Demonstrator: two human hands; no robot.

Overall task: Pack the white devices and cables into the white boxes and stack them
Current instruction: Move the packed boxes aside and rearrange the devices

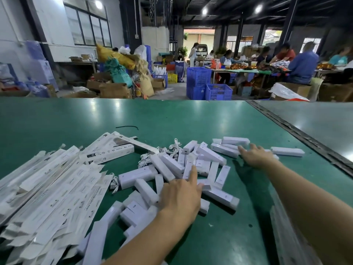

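Note:
Several white devices point(166, 167) lie jumbled in a heap on the green table point(172, 115). White coiled cables point(172, 148) sit at the far side of the heap. Flat white boxes point(57, 188) are piled at the left, some overlapping. My left hand point(181, 197) rests palm down on the heap, its fingers spread over the devices. My right hand point(256, 155) reaches further out, fingers apart, touching devices point(225, 150) at the far right. Neither hand grips anything that I can see.
A single device point(287, 151) lies apart at the right, near a dark seam point(305, 138) between two table tops. A thin black cable tie point(127, 127) lies beyond the heap. Blue crates point(198, 81) and seated people are across the hall.

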